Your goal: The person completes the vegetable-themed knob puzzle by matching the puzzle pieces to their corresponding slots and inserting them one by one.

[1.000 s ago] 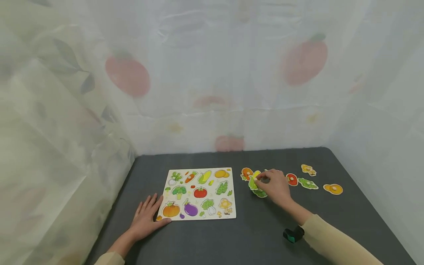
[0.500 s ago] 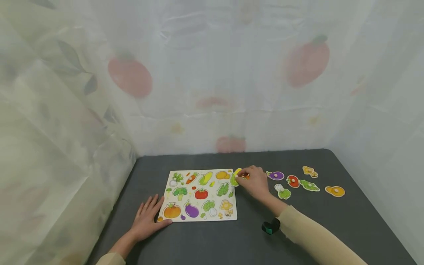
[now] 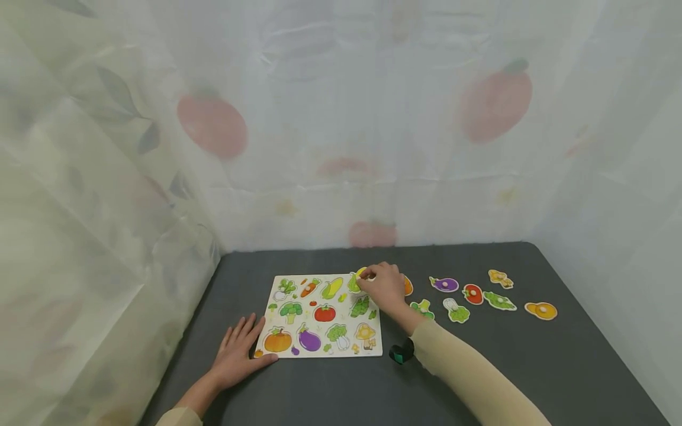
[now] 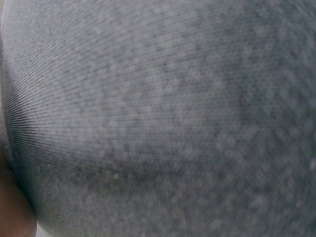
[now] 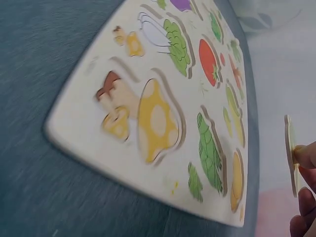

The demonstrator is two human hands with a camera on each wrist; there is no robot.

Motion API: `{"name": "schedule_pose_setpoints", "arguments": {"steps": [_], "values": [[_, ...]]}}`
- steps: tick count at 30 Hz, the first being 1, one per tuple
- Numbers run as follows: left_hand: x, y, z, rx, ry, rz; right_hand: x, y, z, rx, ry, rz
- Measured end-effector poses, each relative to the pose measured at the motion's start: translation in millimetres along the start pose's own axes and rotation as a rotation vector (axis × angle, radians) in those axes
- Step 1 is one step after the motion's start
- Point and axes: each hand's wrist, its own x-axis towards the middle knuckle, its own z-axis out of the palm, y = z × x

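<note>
My right hand [image 3: 385,288] pinches a corn puzzle piece [image 3: 354,283] above the far right part of the white vegetable puzzle board [image 3: 341,354]. In the right wrist view that piece appears nearly edge-on between thumb and fingers, raised off the board. My left hand [image 3: 234,352] rests with fingers spread at the board's near left corner, thumb on its near edge. The board's corn recess [image 3: 332,288] lies left of the held piece. In the left wrist view there is mostly grey table surface, with a bit of skin [image 4: 15,207] at the lower left.
Right of the board lie loose pieces: broccoli [image 3: 423,309], eggplant [image 3: 444,284], bok choy [image 3: 456,310], tomato [image 3: 473,294], pea pod [image 3: 499,300], mushroom [image 3: 501,278] and potato [image 3: 541,310]. A pumpkin piece [image 3: 408,286] is partly behind my right hand. Printed curtains [image 3: 373,177] surround the dark table.
My right hand has lifted the corn piece from the loose pieces and carried it left over the board, uncovering the broccoli, eggplant and bok choy. The left hand has stayed in place.
</note>
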Motion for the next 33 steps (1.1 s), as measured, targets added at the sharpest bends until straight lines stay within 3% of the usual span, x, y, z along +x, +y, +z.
{"name": "schedule_pose_setpoints", "arguments": {"steps": [14,20,33], "values": [[-1.3,-0.9,-0.6,0.013,0.001,-0.009,18.9,-23.9,55.0,-0.100,-0.079,0.075],[-1.7,1.9,-2.5,0.010,0.004,-0.003,19.1,-32.0,64.7,-0.108,-0.097,0.062],[-3.1,5.2,-1.5,0.026,0.011,-0.002,21.9,-27.5,85.8,-0.170,-0.093,0.056]]}}
